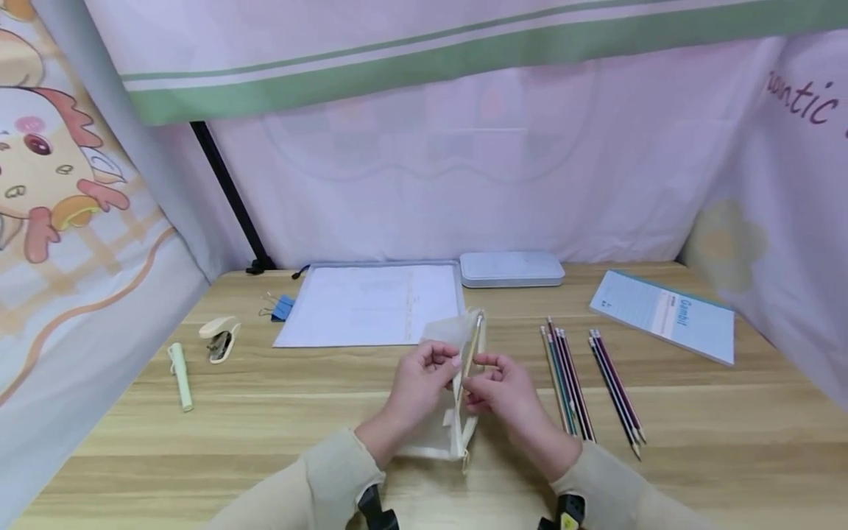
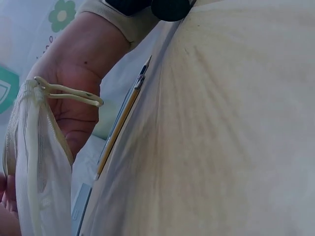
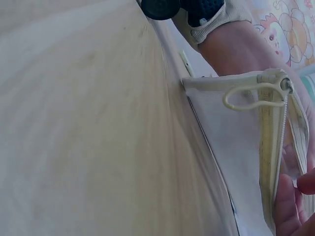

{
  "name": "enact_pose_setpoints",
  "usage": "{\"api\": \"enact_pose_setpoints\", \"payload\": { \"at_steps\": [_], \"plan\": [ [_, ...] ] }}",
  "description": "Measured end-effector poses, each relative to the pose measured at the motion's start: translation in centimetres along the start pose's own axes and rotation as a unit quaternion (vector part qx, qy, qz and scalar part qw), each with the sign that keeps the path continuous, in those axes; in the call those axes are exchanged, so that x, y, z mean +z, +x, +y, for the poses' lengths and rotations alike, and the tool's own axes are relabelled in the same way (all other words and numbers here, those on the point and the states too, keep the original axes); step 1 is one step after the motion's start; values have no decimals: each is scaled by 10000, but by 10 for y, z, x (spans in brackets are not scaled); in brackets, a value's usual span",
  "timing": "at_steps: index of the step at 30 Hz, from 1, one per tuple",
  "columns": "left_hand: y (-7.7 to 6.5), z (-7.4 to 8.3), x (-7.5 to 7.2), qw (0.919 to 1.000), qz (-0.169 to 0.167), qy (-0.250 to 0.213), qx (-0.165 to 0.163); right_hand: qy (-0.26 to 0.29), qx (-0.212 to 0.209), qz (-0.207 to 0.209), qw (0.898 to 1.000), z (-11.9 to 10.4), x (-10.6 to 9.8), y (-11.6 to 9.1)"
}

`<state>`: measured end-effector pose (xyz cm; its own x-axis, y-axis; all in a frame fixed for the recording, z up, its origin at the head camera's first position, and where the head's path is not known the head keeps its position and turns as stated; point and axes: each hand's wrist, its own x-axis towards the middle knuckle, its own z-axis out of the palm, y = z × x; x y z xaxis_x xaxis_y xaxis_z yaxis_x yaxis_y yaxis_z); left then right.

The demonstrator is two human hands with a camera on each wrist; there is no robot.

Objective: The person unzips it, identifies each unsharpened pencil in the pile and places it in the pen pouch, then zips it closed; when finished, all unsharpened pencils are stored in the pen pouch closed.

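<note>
A whitish, see-through zipper pouch (image 1: 427, 440) with a cream zipper stands on its side in the middle of the desk. Its mouth is unzipped and parted, as the right wrist view shows. My left hand (image 1: 422, 379) pinches one edge of the opening between thumb and fingers. On the other edge, my right hand (image 1: 509, 394) holds with thumb and fingertips. The zipper's cord pull loop (image 3: 241, 87) hangs at the near end. Right of my right hand lie two bunches of pencils (image 1: 575, 379) (image 1: 616, 390).
Behind the pouch is a clipboard with white paper (image 1: 361, 305), and a pale blue tin case (image 1: 511, 269) beside it. A blue notebook (image 1: 662, 315) lies back right. On the left are a blue binder clip (image 1: 283, 308), a cream stapler (image 1: 221, 338) and a light green capped pen (image 1: 180, 377).
</note>
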<state>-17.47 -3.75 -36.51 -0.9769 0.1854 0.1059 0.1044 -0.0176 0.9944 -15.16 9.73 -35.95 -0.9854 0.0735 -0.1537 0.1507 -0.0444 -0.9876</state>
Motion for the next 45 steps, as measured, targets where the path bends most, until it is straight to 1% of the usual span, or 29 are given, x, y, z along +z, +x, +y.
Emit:
{"api": "enact_pose_setpoints", "payload": {
  "at_steps": [2, 4, 6, 9, 12, 15, 17, 21, 25, 28, 30, 34, 38, 41, 43, 45],
  "plan": [
    [1, 0, -1, 9999, 45, -85, 32, -7, -54, -59, 10000, -1, -4, 0],
    [0, 2, -3, 9999, 58, -118, 99, 10, -170, -89, 9998, -3, -12, 2],
    [0, 3, -5, 9999, 86, -64, 129, 21, -313, -94, 9995, -5, -25, 4],
    [1, 6, -8, 9997, 172, 8, 170, -179, -557, -70, 9983, -9, -52, 7],
    [1, 8, -12, 9994, 286, 17, 193, -661, -700, 22, 9954, -12, -82, 11],
    [1, 9, -15, 9990, 381, -36, 208, -1209, -691, 69, 9902, -15, -110, 15],
    [1, 10, -16, 9989, 423, -76, 179, -1586, -655, -8, 9852, -15, -125, 17],
    [1, 10, -17, 9985, 473, -224, 134, -2423, -532, -206, 9685, -10, -145, 22],
    [1, 9, -17, 9984, 493, -246, 107, -3022, -263, -371, 9522, -4, -154, 24],
    [1, 9, -17, 9984, 514, -211, 97, -3284, -121, -529, 9430, -2, -156, 24],
    [1, 9, -18, 9984, 527, -211, 82, -3391, -70, -627, 9386, -2, -157, 25],
    [1, 10, -18, 9984, 516, -221, 54, -3688, 20, -679, 9270, -4, -157, 27],
    [1, 10, -18, 9984, 499, -250, 50, -4147, 250, -725, 9067, -7, -154, 29],
    [0, 10, -18, 9984, 497, -276, 22, -4396, 427, -794, 8937, -9, -152, 30],
    [0, 10, -17, 9984, 484, -294, 12, -4457, 473, -821, 8902, -9, -152, 30],
    [0, 9, -17, 9985, 457, -312, 1, -4397, 475, -794, 8934, -9, -152, 31]
  ]
}}
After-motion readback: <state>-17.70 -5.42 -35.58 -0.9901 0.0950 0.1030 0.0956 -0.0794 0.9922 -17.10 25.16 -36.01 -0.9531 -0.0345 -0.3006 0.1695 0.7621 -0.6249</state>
